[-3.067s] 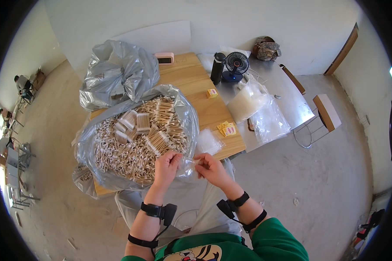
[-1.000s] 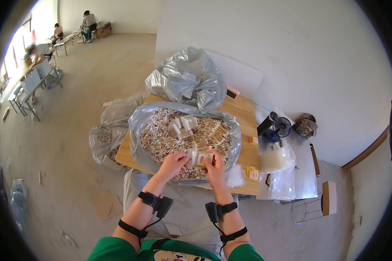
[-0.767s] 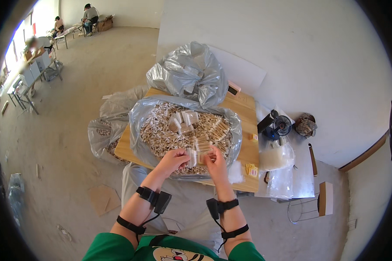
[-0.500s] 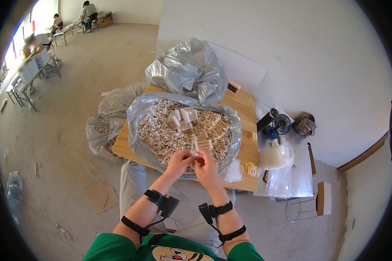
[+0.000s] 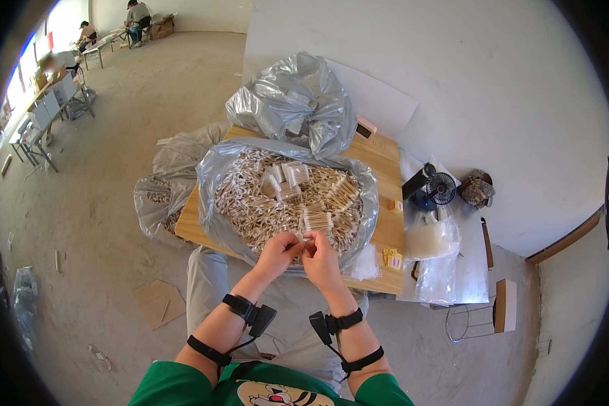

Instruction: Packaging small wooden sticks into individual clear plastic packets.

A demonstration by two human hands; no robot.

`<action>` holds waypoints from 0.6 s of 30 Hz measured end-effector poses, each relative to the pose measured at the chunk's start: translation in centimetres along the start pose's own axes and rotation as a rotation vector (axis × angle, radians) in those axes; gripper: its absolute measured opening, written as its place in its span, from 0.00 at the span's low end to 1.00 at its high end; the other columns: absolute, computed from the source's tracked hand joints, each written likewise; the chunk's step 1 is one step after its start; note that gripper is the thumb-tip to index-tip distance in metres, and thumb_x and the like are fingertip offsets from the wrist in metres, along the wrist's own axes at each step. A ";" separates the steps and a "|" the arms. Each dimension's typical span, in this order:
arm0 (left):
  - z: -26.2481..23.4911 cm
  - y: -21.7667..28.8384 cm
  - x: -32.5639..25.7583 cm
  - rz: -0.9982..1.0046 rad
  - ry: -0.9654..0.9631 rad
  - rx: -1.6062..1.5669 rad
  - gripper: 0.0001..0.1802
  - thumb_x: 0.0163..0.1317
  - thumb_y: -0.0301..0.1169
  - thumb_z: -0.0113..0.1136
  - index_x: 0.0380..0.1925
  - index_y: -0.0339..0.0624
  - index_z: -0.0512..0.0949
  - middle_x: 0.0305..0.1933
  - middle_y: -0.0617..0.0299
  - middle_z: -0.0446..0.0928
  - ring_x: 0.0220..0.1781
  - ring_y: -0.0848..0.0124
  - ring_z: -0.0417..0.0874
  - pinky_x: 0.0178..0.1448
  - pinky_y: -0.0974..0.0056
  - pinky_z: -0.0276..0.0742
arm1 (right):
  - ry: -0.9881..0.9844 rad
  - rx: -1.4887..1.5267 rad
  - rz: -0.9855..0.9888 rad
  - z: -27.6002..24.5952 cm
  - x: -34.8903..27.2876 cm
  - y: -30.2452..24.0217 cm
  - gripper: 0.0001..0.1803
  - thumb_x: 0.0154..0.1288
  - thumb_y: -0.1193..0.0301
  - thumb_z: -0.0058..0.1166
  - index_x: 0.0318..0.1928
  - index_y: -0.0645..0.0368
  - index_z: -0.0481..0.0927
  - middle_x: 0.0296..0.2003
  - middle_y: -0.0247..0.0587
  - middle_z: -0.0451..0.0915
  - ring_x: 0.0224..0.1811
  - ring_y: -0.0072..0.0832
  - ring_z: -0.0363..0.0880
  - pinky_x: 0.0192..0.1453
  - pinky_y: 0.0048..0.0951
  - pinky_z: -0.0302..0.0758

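Concrete floor (image 5: 115, 223) all round, white wall (image 5: 494, 101) behind. Wooden table (image 5: 386, 237) against the wall, with a white board (image 5: 379, 98) leaning behind it. Big clear plastic bag (image 5: 213, 183) spread open on the table, full of small pale wooden sticks (image 5: 250, 210); several banded bundles (image 5: 287, 179) lie on top of the loose ones. Crumpled grey bag (image 5: 298, 101) sits at the table's far edge, and another bag (image 5: 159, 196) with more sticks is on the floor to the left. Side table (image 5: 467, 271) on the right carries clear plastic sheets (image 5: 433, 240), a small dark fan (image 5: 442, 187) and a dark cylinder (image 5: 414, 183).

Left hand (image 5: 277, 249) and right hand (image 5: 320, 256) meet over the near edge of the big bag, fingertips touching. Both sets of fingers are pinched narrow on a small bundle of sticks (image 5: 306, 237) held between them, just above the pile. How many sticks: too small to tell. Black straps on both wrists and forearms, each with a small black unit (image 5: 260, 318).

Far left, other people sit at tables (image 5: 95, 47).
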State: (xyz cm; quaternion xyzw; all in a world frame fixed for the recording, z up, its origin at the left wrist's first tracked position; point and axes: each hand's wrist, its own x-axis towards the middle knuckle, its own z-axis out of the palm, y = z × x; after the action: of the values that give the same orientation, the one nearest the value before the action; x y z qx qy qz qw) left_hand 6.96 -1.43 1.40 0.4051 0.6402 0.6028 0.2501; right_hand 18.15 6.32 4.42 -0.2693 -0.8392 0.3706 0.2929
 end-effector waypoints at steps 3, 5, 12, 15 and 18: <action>0.0 -0.2 0.0 0.034 0.029 0.046 0.07 0.56 0.26 0.60 0.23 0.36 0.73 0.22 0.62 0.69 0.26 0.74 0.68 0.30 0.68 0.65 | 0.062 -0.031 -0.049 0.0 0.2 0.7 0.17 0.53 0.81 0.53 0.45 0.60 0.68 0.25 0.45 0.77 0.26 0.38 0.78 0.31 0.34 0.73; -0.2 -0.5 0.0 0.052 0.061 0.056 0.08 0.56 0.26 0.60 0.23 0.35 0.73 0.22 0.60 0.69 0.26 0.72 0.69 0.30 0.67 0.65 | 0.098 -0.064 -0.077 0.1 0.3 1.0 0.18 0.52 0.81 0.53 0.45 0.59 0.67 0.24 0.45 0.76 0.26 0.42 0.77 0.30 0.37 0.73; 0.1 0.3 -0.2 0.310 0.098 0.313 0.06 0.51 0.23 0.57 0.22 0.35 0.70 0.26 0.52 0.71 0.30 0.52 0.74 0.32 0.57 0.70 | 0.077 0.067 -0.006 0.6 0.2 0.5 0.17 0.55 0.80 0.53 0.46 0.62 0.67 0.27 0.46 0.75 0.28 0.37 0.76 0.30 0.32 0.72; 0.1 0.7 -0.4 0.324 0.058 0.357 0.05 0.49 0.22 0.57 0.23 0.35 0.70 0.28 0.51 0.72 0.32 0.50 0.75 0.33 0.55 0.72 | 0.105 -0.095 -0.119 0.6 0.3 1.2 0.15 0.58 0.79 0.51 0.46 0.62 0.68 0.29 0.47 0.76 0.29 0.37 0.77 0.31 0.32 0.73; -0.4 1.3 -0.7 0.274 0.034 0.395 0.07 0.48 0.23 0.58 0.24 0.35 0.70 0.30 0.51 0.72 0.33 0.50 0.75 0.35 0.56 0.73 | 0.116 -0.169 -0.143 0.3 0.2 1.7 0.11 0.59 0.78 0.50 0.44 0.64 0.70 0.31 0.49 0.77 0.32 0.40 0.78 0.33 0.35 0.73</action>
State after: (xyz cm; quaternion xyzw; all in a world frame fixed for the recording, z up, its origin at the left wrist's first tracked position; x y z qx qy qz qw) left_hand 7.33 -2.25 2.64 0.5192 0.6890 0.5008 0.0711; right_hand 18.17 7.32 3.04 -0.2534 -0.8661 0.2605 0.3432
